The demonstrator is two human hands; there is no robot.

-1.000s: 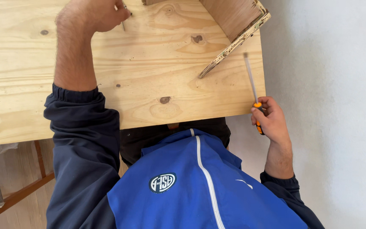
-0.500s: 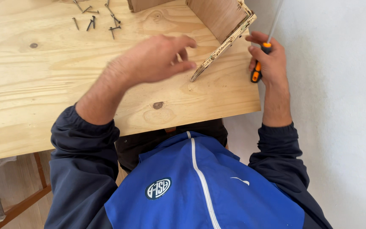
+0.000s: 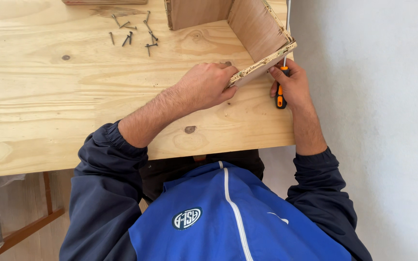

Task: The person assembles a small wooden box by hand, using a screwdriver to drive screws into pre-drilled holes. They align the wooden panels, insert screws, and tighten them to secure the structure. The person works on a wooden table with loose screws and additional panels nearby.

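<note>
A: Item one, your left hand (image 3: 204, 87). Condition?

B: Closed over the near corner of the plywood box frame (image 3: 257, 46), fingertips pressed against the end of its side panel. It is steadying the piece on the pine tabletop (image 3: 73, 106).

A: Item two, your right hand (image 3: 291, 87).

B: Wrapped around the orange-and-black handle of the screwdriver (image 3: 281, 82). The shaft runs up and away from you along the outer face of the same panel; I cannot tell where the tip sits, since it leaves the top of the view.

A: Item three, position of the frame relative to both hands.

B: It stands open on the table's far right corner, close to the table's right edge. The near panel end lies between your hands, the left touching it from the inner side, the right just beside it on the outer side.

A: Handling note?

B: Judged from this view: keep the left hand pressing the panel flat to the table so the joint cannot rack, keep those fingers clear of the shaft's line, and hold the screwdriver square to the panel face with steady pressure so it does not skip off.

A: Item four, sundries.

B: Loose dark screws (image 3: 131, 34) scattered on the tabletop, well to the left of the frame, beyond your left hand.
</note>
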